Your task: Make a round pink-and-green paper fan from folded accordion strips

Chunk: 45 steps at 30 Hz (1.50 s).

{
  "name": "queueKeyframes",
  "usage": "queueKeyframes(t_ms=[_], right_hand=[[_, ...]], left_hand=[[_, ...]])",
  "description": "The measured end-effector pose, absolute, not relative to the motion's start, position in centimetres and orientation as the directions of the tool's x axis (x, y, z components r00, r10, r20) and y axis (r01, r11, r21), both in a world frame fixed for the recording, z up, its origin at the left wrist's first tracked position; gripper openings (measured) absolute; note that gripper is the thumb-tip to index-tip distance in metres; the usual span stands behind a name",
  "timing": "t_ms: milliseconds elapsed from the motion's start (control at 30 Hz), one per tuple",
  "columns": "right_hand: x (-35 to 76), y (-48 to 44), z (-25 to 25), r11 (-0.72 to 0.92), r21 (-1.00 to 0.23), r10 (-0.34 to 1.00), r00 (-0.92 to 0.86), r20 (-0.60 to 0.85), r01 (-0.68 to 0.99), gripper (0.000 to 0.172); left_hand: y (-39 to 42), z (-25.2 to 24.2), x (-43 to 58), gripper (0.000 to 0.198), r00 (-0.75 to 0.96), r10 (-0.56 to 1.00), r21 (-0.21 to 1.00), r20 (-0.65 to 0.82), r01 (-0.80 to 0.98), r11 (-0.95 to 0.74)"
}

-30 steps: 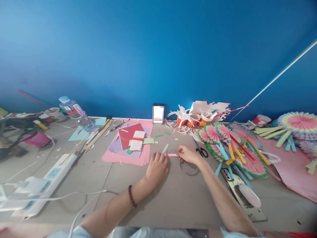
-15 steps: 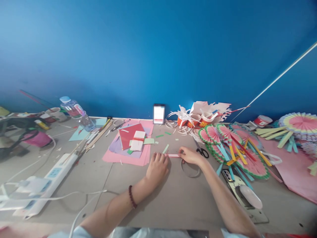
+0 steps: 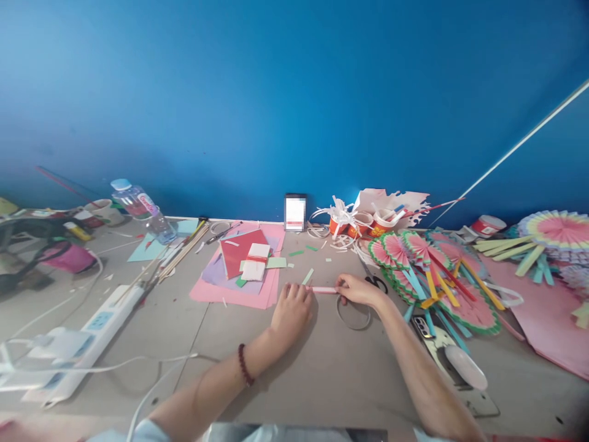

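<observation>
A narrow pink paper strip (image 3: 324, 290) lies flat on the table between my hands. My left hand (image 3: 291, 313), palm down with fingers bent and close together, presses on the strip's left end. My right hand (image 3: 356, 290) pinches the right end between thumb and fingers. Just below my right hand, a pale loop of tape or ribbon (image 3: 353, 325) rests on the table. Black-handled scissors (image 3: 377, 283) lie partly behind my right wrist. A pale green paper scrap (image 3: 308, 276) sits just beyond the strip.
Coloured paper sheets (image 3: 207, 291) are stacked at left. A phone (image 3: 295, 212) stands against the wall. Paper cups (image 3: 383, 222) and pleated paper fans (image 3: 467, 307) crowd the right, with a white mouse (image 3: 465, 367) nearer. A power strip (image 3: 87, 344) and water bottle (image 3: 143, 207) are left.
My right hand has slid slightly to the right along the pink strip, so a little more of it shows. My left hand stays in place.
</observation>
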State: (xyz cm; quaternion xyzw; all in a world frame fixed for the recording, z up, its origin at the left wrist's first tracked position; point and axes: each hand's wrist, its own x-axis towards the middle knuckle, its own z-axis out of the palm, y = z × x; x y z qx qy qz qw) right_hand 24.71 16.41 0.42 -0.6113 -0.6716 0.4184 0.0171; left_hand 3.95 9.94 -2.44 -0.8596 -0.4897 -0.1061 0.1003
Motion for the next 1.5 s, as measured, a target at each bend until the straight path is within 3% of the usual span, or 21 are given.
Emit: queueKeyframes(t_ms=[133,333,467,600,733,867,1033,1233,1500], right_hand=[[24.7,16.4,0.4,-0.093,-0.587,0.845,-0.248,-0.473,0.804,0.010],[24.6,16.4,0.3,-0.092,-0.587,0.850,-0.244,-0.467,0.804,0.010],[24.6,16.4,0.2,-0.067,-0.597,0.859,-0.258,-0.442,0.799,0.010],[24.9,16.3,0.5,-0.050,-0.607,0.846,-0.290,-0.448,0.793,0.012],[25.5,16.4,1.0,-0.045,-0.506,0.870,-0.215,-0.444,0.861,0.019],[25.7,16.4,1.5,0.008,-0.413,0.888,-0.196,-0.417,0.911,0.029],[25.1,16.1,2.0,0.066,-0.334,0.934,-0.176,-0.311,0.940,0.020],[24.5,15.5,2.9,0.079,-0.276,0.956,-0.151,-0.252,0.958,0.021],[23.8,14.6,4.1,0.075,-0.149,0.975,-0.104,-0.195,0.986,0.023]], left_hand=[[10.9,-2.3,4.5,0.019,0.510,0.820,-0.045,0.258,0.855,-0.517],[13.6,-2.6,6.3,0.013,0.601,0.766,-0.017,0.228,0.789,-0.614],[14.8,-3.0,6.9,0.020,0.684,0.665,0.164,0.300,0.650,-0.742],[14.9,-3.8,6.5,0.027,0.629,0.689,0.400,0.361,0.563,-0.724],[14.9,-4.3,6.3,0.028,0.600,0.702,0.494,0.384,0.508,-0.705],[15.0,-4.2,6.4,0.026,0.620,0.689,0.482,0.375,0.504,-0.716],[14.8,-4.1,6.8,0.021,0.619,0.705,0.385,0.346,0.592,-0.708],[14.4,-4.1,7.1,0.019,0.577,0.727,0.233,0.373,0.700,-0.675],[13.8,-3.6,6.3,0.025,0.551,0.699,0.153,0.456,0.725,-0.672]])
